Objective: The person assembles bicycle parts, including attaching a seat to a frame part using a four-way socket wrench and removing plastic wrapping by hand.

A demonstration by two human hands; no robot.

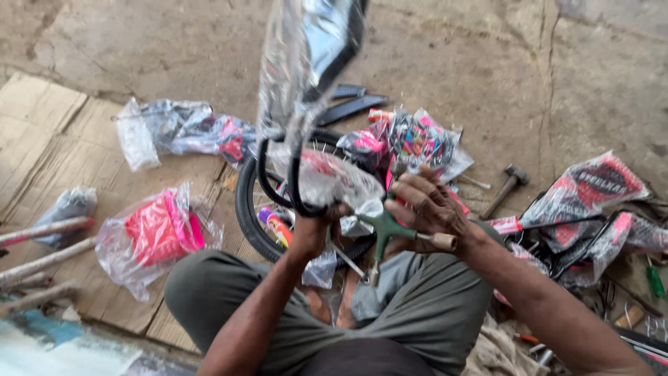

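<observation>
- One head-worn view, looking steeply down from above the seated person's lap.
- It faces forward over the concrete floor (487,76) and cardboard (62,139) (close range, slightly blurred).
- No second view shares anything.

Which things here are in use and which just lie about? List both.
In hand:
left hand gripping black curved tubing in clear plastic wrap
right hand on green three-way socket wrench

Lying about:
steel hammer
pink parts in clear bag
black tyre
green-handled screwdriver
</observation>
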